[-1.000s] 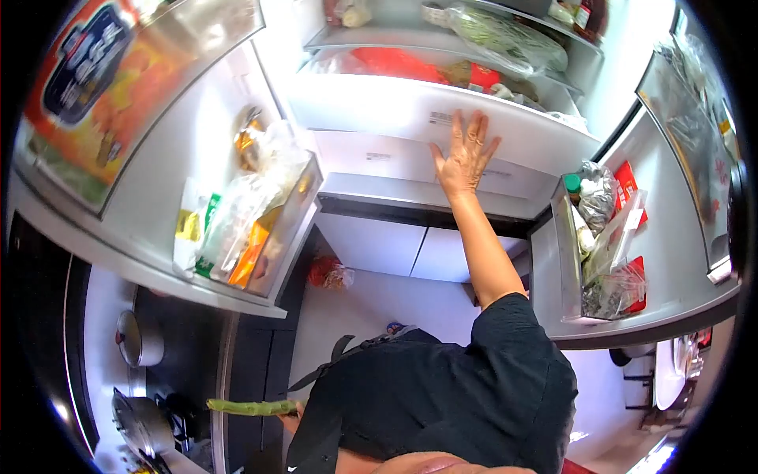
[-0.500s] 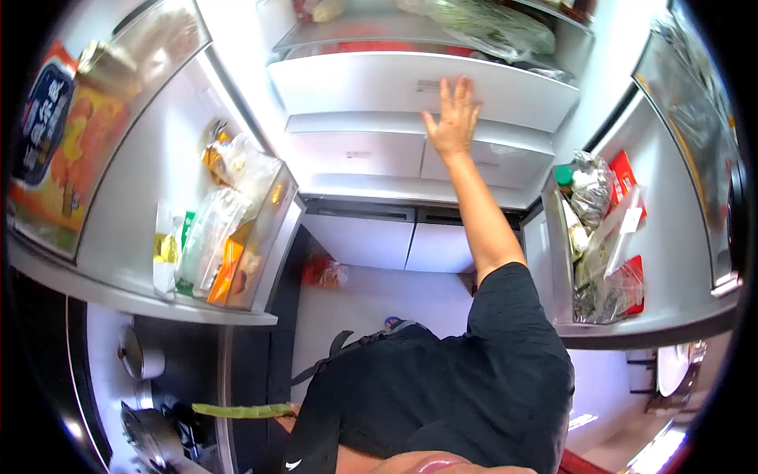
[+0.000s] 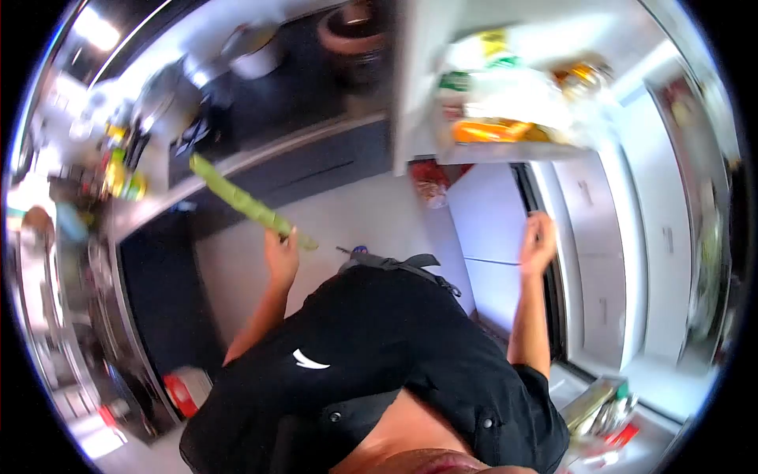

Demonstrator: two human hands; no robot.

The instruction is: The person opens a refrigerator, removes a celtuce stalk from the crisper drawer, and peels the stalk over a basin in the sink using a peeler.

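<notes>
In the head view, my left hand (image 3: 281, 251) is closed around a long green vegetable stalk (image 3: 237, 197) near its lower end. The stalk is pale green with ring-like joints and slants up and left, over the floor and the counter's front edge. On the right, my right hand (image 3: 538, 243) is raised in front of the open fridge (image 3: 580, 189), its fingers curled in with nothing seen in them. The fridge's white drawer (image 3: 667, 237) stands beyond that hand. Motion blurs parts of the view.
An open fridge door shelf (image 3: 513, 150) with bags and packets juts in at the upper right; another door shelf (image 3: 600, 419) is lower right. Along the left runs a counter with a stove (image 3: 308, 87), a white pot (image 3: 253, 51) and bottles (image 3: 126, 170). A red-and-white box (image 3: 188, 391) is lower left.
My view has swung left from the fridge to the counter. My right hand has come off the drawer front, and its spread fingers have curled. The stalk in my left hand has come forward.
</notes>
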